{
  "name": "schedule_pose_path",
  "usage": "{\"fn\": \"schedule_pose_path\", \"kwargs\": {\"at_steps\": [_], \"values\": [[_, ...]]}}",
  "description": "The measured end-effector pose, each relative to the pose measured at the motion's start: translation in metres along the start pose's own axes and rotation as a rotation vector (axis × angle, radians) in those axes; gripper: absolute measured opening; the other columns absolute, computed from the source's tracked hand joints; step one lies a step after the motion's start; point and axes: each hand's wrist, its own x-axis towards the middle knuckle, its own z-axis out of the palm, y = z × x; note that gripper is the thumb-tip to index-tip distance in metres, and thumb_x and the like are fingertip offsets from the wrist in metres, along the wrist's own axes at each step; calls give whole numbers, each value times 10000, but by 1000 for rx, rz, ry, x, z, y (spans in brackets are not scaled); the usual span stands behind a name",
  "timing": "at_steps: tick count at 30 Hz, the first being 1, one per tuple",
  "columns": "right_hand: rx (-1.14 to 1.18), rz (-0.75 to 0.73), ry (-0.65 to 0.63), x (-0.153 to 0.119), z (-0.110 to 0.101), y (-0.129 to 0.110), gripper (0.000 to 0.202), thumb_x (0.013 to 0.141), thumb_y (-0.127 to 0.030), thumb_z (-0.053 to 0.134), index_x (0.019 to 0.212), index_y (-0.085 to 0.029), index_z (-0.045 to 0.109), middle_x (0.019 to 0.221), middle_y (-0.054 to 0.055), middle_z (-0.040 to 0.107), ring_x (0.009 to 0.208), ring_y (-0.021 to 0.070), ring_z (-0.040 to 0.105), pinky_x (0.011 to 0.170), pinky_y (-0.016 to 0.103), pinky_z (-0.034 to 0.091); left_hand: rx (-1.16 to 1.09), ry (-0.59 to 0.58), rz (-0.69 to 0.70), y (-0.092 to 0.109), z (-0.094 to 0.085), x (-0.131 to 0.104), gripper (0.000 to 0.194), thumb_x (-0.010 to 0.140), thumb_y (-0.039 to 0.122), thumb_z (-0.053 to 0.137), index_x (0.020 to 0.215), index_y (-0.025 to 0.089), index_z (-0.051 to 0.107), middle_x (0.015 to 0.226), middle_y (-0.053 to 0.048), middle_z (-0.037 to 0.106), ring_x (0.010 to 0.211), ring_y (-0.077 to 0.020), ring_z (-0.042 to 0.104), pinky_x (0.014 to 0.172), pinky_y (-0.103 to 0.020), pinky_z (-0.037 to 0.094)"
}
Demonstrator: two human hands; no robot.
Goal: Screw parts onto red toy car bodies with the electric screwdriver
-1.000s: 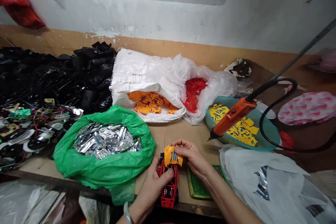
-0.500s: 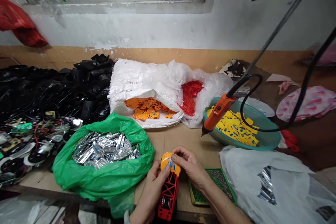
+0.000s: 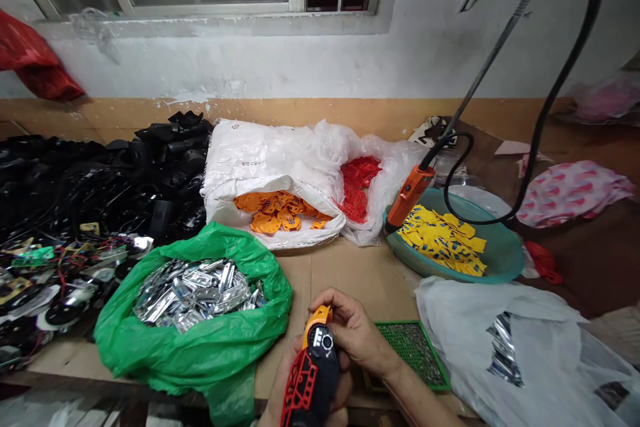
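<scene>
A plastic toy [image 3: 320, 373] with a black body and a red lattice frame is held at the front of the table, tilted onto its side. An orange cover piece [image 3: 311, 330] sits at its far end, by a black part with white marks. My left hand [image 3: 280, 380] wraps round the body from the left and beneath, its fingertips showing on the right. With bent fingers, my right hand [image 3: 353, 330] grips the orange end from the right. The toy's near end runs out of view.
A green bag [image 3: 135, 360] of silvery parts lies left of my hands. Behind are a white sack [image 3: 260, 147] with orange pieces and a teal basin [image 3: 505, 260] with yellow pieces. An orange electric screwdriver [image 3: 411, 197] hangs there. A green tray [image 3: 395, 330] holds small metal bits.
The toy has been rolled onto its side, so its black body now faces up. My right hand has shifted round the orange end. The hanging screwdriver appears farther left.
</scene>
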Motion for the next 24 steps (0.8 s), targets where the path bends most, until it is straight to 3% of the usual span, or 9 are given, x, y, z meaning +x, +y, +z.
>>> {"fn": "schedule_pose_path", "kwargs": {"at_steps": [2, 4, 9, 14, 17, 20, 22, 24], "values": [[-75, -15, -8, 1, 3, -2, 230, 786, -322, 765, 922, -188, 637, 765, -25, 627, 689, 121, 544, 671, 237, 423, 45, -121, -114, 2, -3, 0, 476, 765, 652, 624, 792, 180, 683, 418, 1, 552, 247, -92, 308, 293, -205, 182], [-168, -21, 1, 3, 6, -5, 157, 774, -258, 725, 876, -180, 635, 749, -33, 597, 688, 119, 514, 656, 229, 399, 41, -158, -177, 2, -9, -1, 459, 757, 667, 618, 813, 215, 675, 437, -1, 569, 228, -92, 272, 262, -213, 161], [-289, 29, 6, 8, 16, -14, 105, 724, -203, 673, 805, -181, 611, 714, -44, 564, 682, 121, 488, 632, 231, 366, -38, -105, -154, -8, -33, -1, 487, 804, 709, 513, 771, 249, 669, 410, 10, 537, 187, -52, 123, 240, -198, 34], [-277, 68, -3, 10, 29, -20, 124, 670, -183, 687, 774, -178, 621, 705, -44, 570, 691, 124, 498, 645, 231, 385, -31, -179, -128, -22, -67, 1, 569, 797, 761, 416, 745, 258, 676, 344, -19, 495, 186, -83, 139, 289, -236, 127], [-279, 110, 9, 5, 36, -24, 169, 662, -183, 711, 823, -182, 660, 738, -41, 600, 692, 124, 515, 646, 228, 412, 8, -51, -148, -24, -75, 4, 579, 776, 776, 428, 792, 260, 690, 385, -54, 526, 271, -173, 367, 354, -298, 295], [-311, 129, 18, -1, 41, -28, 289, 698, -187, 711, 987, -201, 691, 808, -35, 639, 722, 129, 558, 669, 230, 442, 11, 268, -112, -22, -64, 5, 585, 807, 739, 471, 987, 232, 701, 594, -133, 662, 526, -280, 603, 488, -402, 450], [-328, 109, 20, -4, 43, -30, 319, 723, -182, 703, 1042, -204, 692, 846, -25, 655, 763, 137, 583, 698, 235, 458, -4, 424, -19, -21, -53, 1, 529, 866, 654, 513, 1101, 207, 673, 811, -160, 720, 701, -287, 665, 592, -431, 513], [-315, 84, 18, -5, 45, -30, 254, 743, -183, 690, 996, -200, 704, 840, -17, 649, 767, 145, 588, 691, 242, 472, -9, 478, 49, -19, -43, -9, 424, 920, 528, 560, 1172, 197, 640, 1040, -134, 711, 861, -252, 679, 718, -426, 560]]}}
